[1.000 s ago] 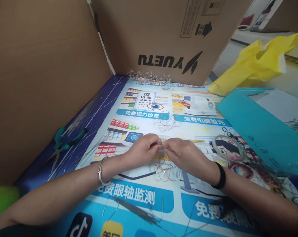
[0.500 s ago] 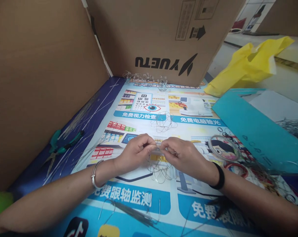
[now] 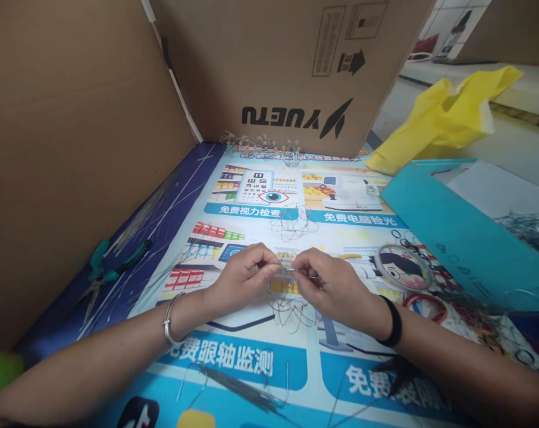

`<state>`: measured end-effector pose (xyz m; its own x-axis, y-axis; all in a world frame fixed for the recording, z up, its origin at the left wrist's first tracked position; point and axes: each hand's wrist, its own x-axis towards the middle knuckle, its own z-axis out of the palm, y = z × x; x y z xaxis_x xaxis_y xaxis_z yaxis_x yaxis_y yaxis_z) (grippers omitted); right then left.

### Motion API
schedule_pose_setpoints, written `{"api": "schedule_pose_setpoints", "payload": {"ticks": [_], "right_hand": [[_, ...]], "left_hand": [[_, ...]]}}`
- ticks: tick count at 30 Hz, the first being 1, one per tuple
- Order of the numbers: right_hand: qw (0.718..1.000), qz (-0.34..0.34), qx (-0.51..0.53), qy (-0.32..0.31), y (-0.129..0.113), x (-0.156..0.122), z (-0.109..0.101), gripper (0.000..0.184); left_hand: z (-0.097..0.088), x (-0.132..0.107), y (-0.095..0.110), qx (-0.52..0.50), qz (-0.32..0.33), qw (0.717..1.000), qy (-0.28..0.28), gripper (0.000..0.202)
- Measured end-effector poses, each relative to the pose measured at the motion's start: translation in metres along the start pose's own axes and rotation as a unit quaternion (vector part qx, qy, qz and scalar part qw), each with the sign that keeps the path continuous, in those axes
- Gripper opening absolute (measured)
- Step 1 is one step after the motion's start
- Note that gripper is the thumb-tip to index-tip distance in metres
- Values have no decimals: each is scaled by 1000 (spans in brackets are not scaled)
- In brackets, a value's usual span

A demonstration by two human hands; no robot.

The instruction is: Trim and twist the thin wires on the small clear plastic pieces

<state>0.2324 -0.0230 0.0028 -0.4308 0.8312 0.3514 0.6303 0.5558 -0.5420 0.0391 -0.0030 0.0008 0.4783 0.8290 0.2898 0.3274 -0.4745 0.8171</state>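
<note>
My left hand [image 3: 243, 276] and my right hand [image 3: 332, 285] meet at the middle of the table, fingertips pinched together on a thin bent wire piece [image 3: 290, 272]. Looped wire [image 3: 291, 312] hangs from the pinch and rests on the printed poster [image 3: 251, 356] under my hands. A silver bangle is on my left wrist and a black band on my right. A second tangle of bent wire [image 3: 291, 220] lies just beyond my fingers.
Teal-handled pliers [image 3: 106, 270] and straight wires lie at the left by a cardboard wall [image 3: 73, 148]. A cardboard box [image 3: 291, 71] stands behind. A teal box lid [image 3: 457, 232], a yellow bag [image 3: 443, 119] and rings [image 3: 403, 267] sit at the right. A wire bundle [image 3: 243, 386] lies near me.
My hands stay pinched together on the wire and have shifted slightly toward me. The view has tilted a little; the wire loops below hang a bit lower.
</note>
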Motion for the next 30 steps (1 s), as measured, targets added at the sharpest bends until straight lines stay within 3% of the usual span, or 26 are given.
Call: {"api": "schedule_pose_setpoints", "payload": {"ticks": [7, 15, 25, 30], "right_hand": [[999, -38, -15, 13, -2, 1, 0, 8], [999, -37, 24, 27, -3, 1, 3, 11], [996, 37, 64, 44, -8, 2, 4, 17], [995, 44, 78, 35, -9, 2, 5, 21]], "left_hand": [[2, 1, 1, 15, 1, 1000, 2, 11], [3, 1, 5, 22, 0, 1000, 1, 12], [6, 0, 3, 51, 27, 998, 2, 11], [10, -1, 1, 56, 53, 997, 13, 12]]}}
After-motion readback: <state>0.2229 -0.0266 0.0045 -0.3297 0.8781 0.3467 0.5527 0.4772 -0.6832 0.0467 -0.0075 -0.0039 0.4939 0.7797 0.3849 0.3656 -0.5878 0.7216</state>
